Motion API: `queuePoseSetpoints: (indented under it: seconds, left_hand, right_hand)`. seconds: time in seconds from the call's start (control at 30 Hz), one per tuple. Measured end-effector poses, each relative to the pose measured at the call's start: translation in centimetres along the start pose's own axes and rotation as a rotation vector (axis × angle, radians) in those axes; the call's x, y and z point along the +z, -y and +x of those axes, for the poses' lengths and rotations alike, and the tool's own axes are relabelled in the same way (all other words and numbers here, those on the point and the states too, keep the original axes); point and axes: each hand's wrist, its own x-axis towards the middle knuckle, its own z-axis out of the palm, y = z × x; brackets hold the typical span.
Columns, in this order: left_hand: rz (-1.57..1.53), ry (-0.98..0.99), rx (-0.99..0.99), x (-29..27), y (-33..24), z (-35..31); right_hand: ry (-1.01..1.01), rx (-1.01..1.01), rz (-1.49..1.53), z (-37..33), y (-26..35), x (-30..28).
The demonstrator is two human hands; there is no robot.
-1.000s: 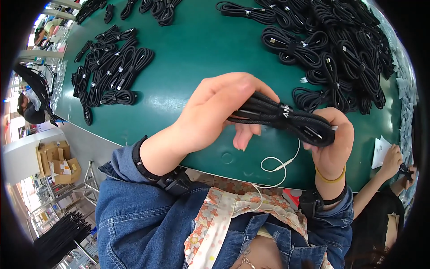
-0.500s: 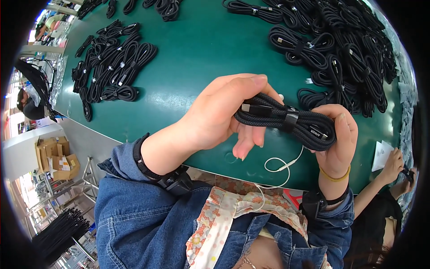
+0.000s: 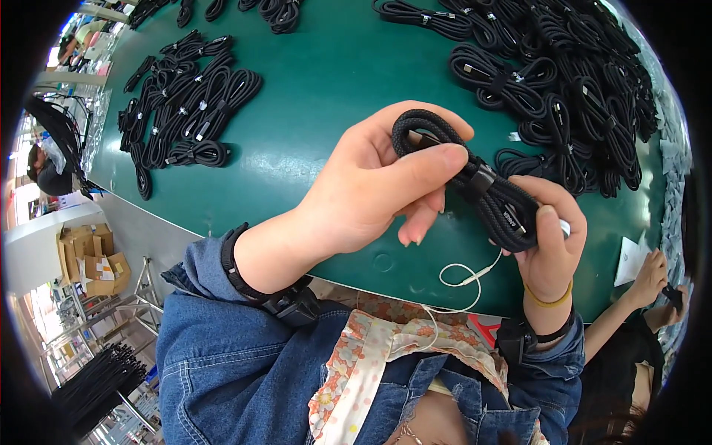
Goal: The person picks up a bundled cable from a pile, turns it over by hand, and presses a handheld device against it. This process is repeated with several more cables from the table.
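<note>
A coiled black braided cable point(image 3: 495, 211), bound at its middle by a black strap point(image 3: 478, 180), is held up over the green table point(image 3: 319, 81). My left hand point(image 3: 386, 174) pinches the coil's upper-left end, its thumb lying across the front. Around the lower-right end my right hand point(image 3: 555, 230) is closed, with the thumb on the near side. Part of a metal plug shows inside the loop by the left fingers. A small whitish piece point(image 3: 565, 228) shows beside the right fingers; I cannot tell what it is.
Bundled black cables form a large heap point(image 3: 586, 81) at the right and a smaller group point(image 3: 185, 104) at the left. A thin white cord point(image 3: 467, 280) hangs by the table's near edge. At far right are a co-worker's hands point(image 3: 653, 278) and a white paper point(image 3: 629, 261). Cardboard boxes point(image 3: 104, 271) stand lower left.
The cable coil has tilted, its left end rising and its right end dropping. My left thumb has moved from behind the coil's top to across its front.
</note>
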Motion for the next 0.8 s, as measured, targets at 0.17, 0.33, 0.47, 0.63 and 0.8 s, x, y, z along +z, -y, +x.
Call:
queuePoseSetpoints:
  seconds: [0.17,0.33,0.47,0.63,0.8]
  left_hand:
    - [0.005,0.047,0.027,-0.36,-0.31,-0.23]
    - [0.075,0.104,0.057,-0.26,-0.63,-0.4]
    - [0.055,0.111,0.06,-0.22,-0.55,-0.42]
    - [-0.061,0.11,0.034,-0.26,-0.13,-0.16]
    - [-0.1,0.087,0.012,-0.24,-0.11,-0.02]
  right_hand:
    - [0.086,0.041,-0.009,-0.14,-0.09,0.4]
    - [0.181,0.126,0.038,-0.12,0.14,0.45]
    - [0.181,0.083,0.018,-0.3,0.12,0.4]
    - [0.129,0.014,0.016,-0.43,0.11,0.17]
    - [0.096,-0.046,0.085,-0.28,0.27,0.19]
